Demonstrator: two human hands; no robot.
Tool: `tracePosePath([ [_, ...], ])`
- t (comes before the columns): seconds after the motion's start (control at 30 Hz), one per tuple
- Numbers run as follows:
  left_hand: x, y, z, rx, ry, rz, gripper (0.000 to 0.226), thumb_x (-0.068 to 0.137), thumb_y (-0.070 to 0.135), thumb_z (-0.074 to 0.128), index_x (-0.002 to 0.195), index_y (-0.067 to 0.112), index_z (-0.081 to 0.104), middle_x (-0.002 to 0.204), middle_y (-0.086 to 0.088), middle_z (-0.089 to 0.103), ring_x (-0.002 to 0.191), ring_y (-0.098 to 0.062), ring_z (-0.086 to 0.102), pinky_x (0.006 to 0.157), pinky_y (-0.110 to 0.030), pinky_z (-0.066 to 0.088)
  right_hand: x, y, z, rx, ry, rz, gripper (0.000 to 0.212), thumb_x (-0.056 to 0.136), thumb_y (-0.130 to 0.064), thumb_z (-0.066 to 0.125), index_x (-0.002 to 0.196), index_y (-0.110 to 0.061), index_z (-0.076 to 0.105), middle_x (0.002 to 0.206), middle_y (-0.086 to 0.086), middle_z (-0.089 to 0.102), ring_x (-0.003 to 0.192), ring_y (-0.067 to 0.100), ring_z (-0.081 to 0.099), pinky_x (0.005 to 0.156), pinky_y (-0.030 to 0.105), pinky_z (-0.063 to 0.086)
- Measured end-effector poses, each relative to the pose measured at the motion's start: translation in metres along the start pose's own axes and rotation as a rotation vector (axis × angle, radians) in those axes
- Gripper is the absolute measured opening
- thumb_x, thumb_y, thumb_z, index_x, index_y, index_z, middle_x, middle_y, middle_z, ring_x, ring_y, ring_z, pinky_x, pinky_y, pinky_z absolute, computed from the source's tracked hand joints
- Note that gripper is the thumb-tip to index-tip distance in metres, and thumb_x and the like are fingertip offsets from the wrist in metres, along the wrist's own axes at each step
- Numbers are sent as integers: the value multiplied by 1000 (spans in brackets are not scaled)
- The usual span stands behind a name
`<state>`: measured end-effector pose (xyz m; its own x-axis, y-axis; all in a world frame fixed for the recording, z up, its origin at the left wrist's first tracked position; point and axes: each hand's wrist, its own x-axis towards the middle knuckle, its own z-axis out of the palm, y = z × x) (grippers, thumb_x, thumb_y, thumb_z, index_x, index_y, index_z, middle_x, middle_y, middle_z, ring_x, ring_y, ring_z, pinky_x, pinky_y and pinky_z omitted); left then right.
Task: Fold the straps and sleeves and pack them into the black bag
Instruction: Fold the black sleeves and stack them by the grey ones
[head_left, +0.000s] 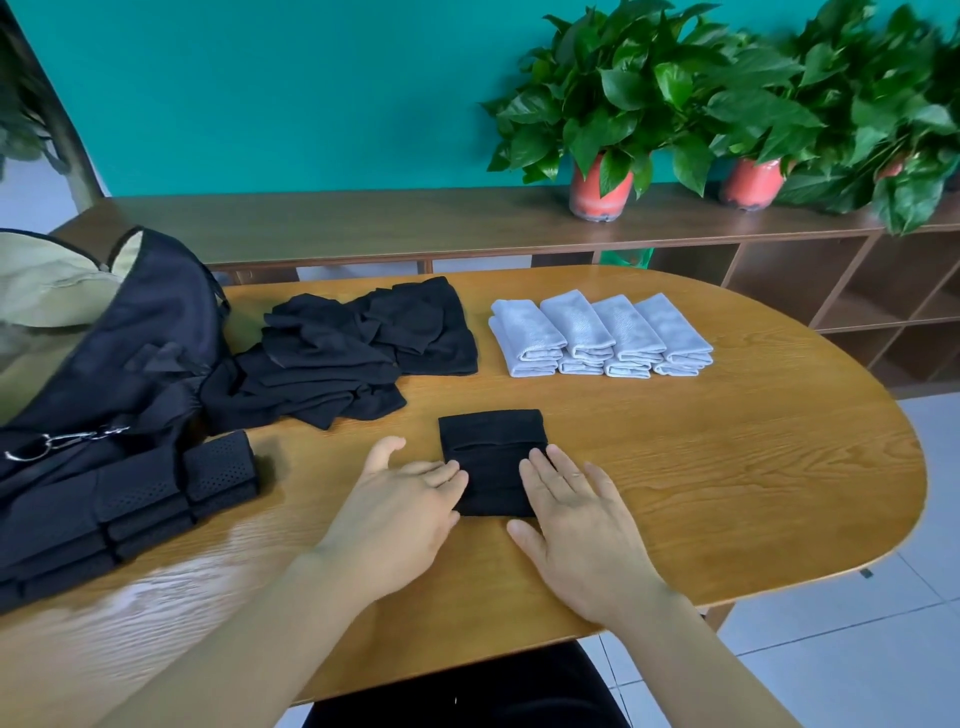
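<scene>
Head view (the only one supplied). We find the folded black sleeve lying flat on the wooden table, directly ahead of the person and between the two hands. The left hand is spread, fingers straight, with its fingertips touching the sleeve's left edge. The right hand is also spread and flat, its fingers resting over the right edge. Neither hand pinches or curls round anything.

We read the sleeve's long axis as running away from the person, so each hand meets a long side. The black bag stands open at the far left of the table, with the folded perforated straps in front of it. The bag therefore lies leftward from the sleeve, and we judge the left hand the nearer for a transfer.

A loose pile of black sleeves lies beyond the left hand, between the bag and a row of folded grey sleeves (these sit well to the right of the bag). We judge folding to be only partly complete, and nothing on the table appears packed yet.
</scene>
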<state>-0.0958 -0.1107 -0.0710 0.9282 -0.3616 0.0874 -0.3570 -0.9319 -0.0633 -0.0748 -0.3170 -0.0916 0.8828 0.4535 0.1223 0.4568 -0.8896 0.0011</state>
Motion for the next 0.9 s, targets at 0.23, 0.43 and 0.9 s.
tracePosePath([
  [0.23, -8, 2, -6, -143, 54, -23, 69, 84, 46, 9, 122, 33, 65, 126, 19, 63, 123, 2, 49, 105, -36, 4, -8, 10, -3, 78, 223, -214, 42, 73, -12, 64, 115, -10, 69, 128, 9, 62, 131, 26, 48, 103, 40, 44],
  [0.43, -5, 14, -17, -276, 77, 8, 66, 79, 49, 27, 138, 32, 50, 152, 13, 36, 141, -1, 23, 114, -33, -6, 3, 15, 1, 224, 139, -168, 42, 80, -19, 47, 116, -16, 69, 126, 3, 65, 125, 14, 55, 113, 35, 24],
  [0.9, 62, -13, -13, -853, 35, -533, 24, 94, 29, 59, 86, 9, 68, 83, -10, 69, 78, -26, 63, 74, -39, 52, 69, 34, -24, 935, -3, 398, 7, 88, -26, 64, 84, -24, 69, 77, 5, 70, 76, 23, 65, 75, 44, 56],
])
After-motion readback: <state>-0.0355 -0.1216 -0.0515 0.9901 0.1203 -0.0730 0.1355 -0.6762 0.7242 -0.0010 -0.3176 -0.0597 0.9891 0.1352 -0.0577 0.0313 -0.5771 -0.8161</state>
